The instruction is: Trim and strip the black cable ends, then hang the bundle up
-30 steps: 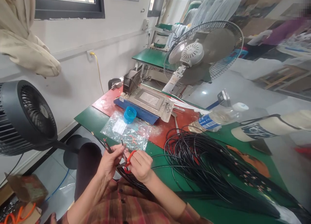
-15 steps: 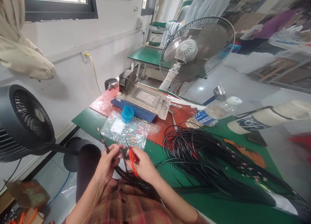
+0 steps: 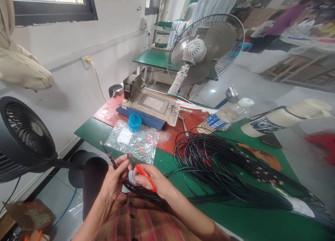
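My left hand [image 3: 115, 178] is closed in a pinch on a thin black cable [image 3: 108, 156] whose stripped, red-tipped end sticks up and to the left. My right hand [image 3: 154, 181] grips a small red-handled cutter [image 3: 142, 172], its dark jaws pointing up toward the cable near my left fingers. The cable runs down past my lap to a large bundle of black cables [image 3: 222, 164] lying on the green table [image 3: 261, 220]. Both hands are at the table's near edge, above my plaid shirt.
A clear plastic bag of small parts [image 3: 132, 141] and a blue cap [image 3: 134, 122] lie just beyond my hands. Behind them sits a blue-based metal bench machine [image 3: 149, 110] on a red mat. A white desk fan [image 3: 204, 51], a water bottle [image 3: 222, 118] and a black fan [image 3: 23, 133] stand around.
The red cutter has swung from folded in my right palm to held outward, its jaws now up at the cable. The camera has drifted, shifting the scene left and down.
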`<state>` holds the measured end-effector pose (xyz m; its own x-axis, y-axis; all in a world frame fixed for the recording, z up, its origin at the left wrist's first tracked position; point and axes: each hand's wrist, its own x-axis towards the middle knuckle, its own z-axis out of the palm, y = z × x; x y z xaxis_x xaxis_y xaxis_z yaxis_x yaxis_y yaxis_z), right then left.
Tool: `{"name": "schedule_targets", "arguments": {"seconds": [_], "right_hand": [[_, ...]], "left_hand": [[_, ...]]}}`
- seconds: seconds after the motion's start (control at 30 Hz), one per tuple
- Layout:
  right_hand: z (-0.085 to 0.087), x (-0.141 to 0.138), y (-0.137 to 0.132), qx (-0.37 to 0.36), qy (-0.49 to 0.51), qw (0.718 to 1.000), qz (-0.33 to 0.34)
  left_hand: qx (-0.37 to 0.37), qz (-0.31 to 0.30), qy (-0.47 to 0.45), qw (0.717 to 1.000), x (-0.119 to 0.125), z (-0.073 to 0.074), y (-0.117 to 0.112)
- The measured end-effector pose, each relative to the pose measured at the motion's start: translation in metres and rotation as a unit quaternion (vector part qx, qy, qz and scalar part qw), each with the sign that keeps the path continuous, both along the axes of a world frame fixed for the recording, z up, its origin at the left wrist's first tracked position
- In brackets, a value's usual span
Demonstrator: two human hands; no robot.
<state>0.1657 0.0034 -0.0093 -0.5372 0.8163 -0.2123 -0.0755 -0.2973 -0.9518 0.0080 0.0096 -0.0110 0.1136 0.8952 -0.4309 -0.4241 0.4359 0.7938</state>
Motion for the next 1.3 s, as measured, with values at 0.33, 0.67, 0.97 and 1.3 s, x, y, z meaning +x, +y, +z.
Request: {"name": "schedule_targets", "arguments": {"seconds": [0.33, 0.67, 0.97, 1.3], "right_hand": [[0.0, -0.001, -0.002, -0.062, 0.033, 0.998, 0.001], [-0.002, -0.002, -0.006, -0.114, 0.049, 0.992, -0.008], [-0.005, 0.0, -0.009, -0.099, 0.032, 0.994, -0.016], [-0.005, -0.003, -0.01, 0.0, -0.119, 0.99, -0.078]], "left_hand": [[-0.024, 0.006, -0.013, 1.0, -0.001, -0.003, 0.0], [-0.045, 0.048, 0.027, 0.997, 0.002, -0.002, 0.002], [-0.058, 0.055, 0.04, 0.996, 0.003, 0.0, 0.003], [-0.078, 0.068, 0.013, 0.994, 0.003, 0.003, 0.002]]}}
